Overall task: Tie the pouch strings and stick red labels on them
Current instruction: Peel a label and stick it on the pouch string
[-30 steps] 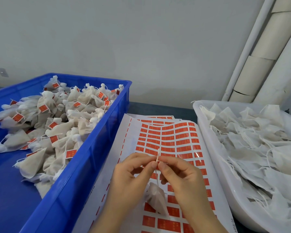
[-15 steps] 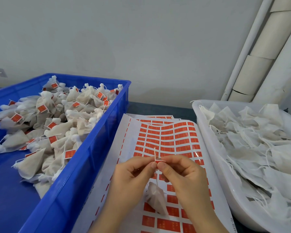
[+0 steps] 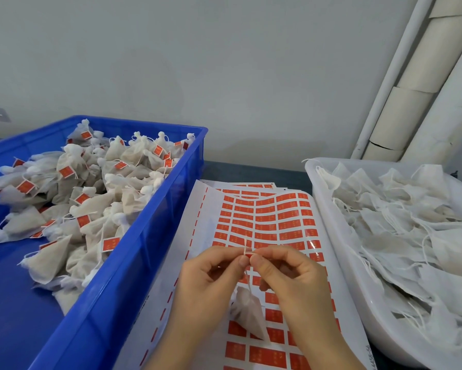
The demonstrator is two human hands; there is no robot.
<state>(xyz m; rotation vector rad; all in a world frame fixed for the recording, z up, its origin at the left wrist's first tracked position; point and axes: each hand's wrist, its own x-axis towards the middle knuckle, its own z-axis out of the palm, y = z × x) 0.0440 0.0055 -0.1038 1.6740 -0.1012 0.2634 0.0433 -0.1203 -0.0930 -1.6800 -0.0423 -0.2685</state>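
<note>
Where the pale wall (image 3: pixel 224 76) meets the dark tabletop (image 3: pixel 251 172), three items sit side by side. At left is a blue crate (image 3: pixel 133 263) holding a heap of tied pouches (image 3: pixel 91 204), each carrying a red tag. At right is a white tub (image 3: pixel 339 263) filled with loose pouches (image 3: pixel 411 236) with trailing white strings. White pipes (image 3: pixel 411 89) rise behind the tub. Between crate and tub lies a label sheet (image 3: pixel 267 217), white backing with rows of red rectangular labels, resting on further sheets of the same kind. Both hands work above the near half of this sheet. The left hand (image 3: pixel 205 279) and the right hand (image 3: pixel 291 276) have their fingers curled, and the thumb and forefinger tips of each meet at one point, pinching the string (image 3: pixel 247 276). The string's short free end projects upward from the pinch. Below the hands, the pouch (image 3: pixel 248 313) hangs from this string, its lower end over the sheet; contact with the sheet cannot be determined. A sliver of red shows at the pinch point; whether it is a label on the string or the sheet behind cannot be determined.
</note>
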